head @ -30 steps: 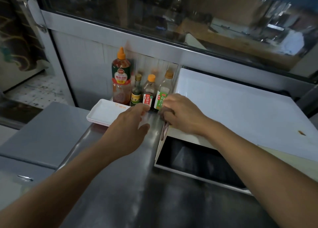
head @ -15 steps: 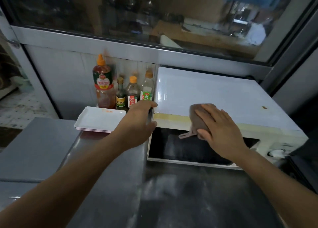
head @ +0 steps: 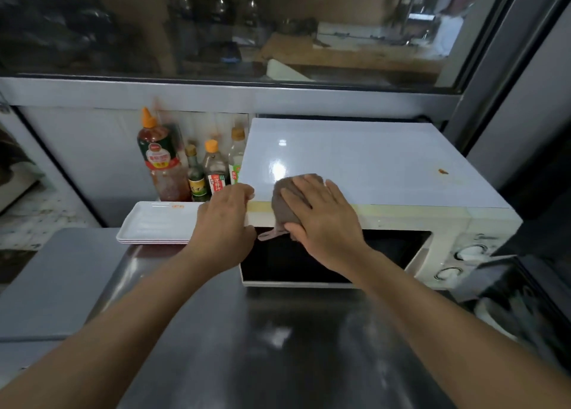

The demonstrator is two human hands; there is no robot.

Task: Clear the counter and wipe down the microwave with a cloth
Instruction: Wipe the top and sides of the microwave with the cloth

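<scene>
while the right hand [head: 321, 220] presses a brown cloth [head: 285, 206] with straight, spread fingers over the white microwave's [head: 370, 161] top front edge, left hand [head: 224, 226] gripping its left corner, fingers curled, sauce bottles [head: 185, 167] and stacked white trays [head: 157, 221] beside it on the steel counter [head: 247, 347]

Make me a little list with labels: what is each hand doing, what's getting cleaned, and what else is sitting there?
right hand: presses a brown cloth on the microwave's front top edge
left hand: rests at the microwave's left front corner, fingers curled
being cleaned: white microwave
spot left: small orange mark on the top, far right
beside it: four sauce bottles, stacked white trays
surface: steel counter
</scene>
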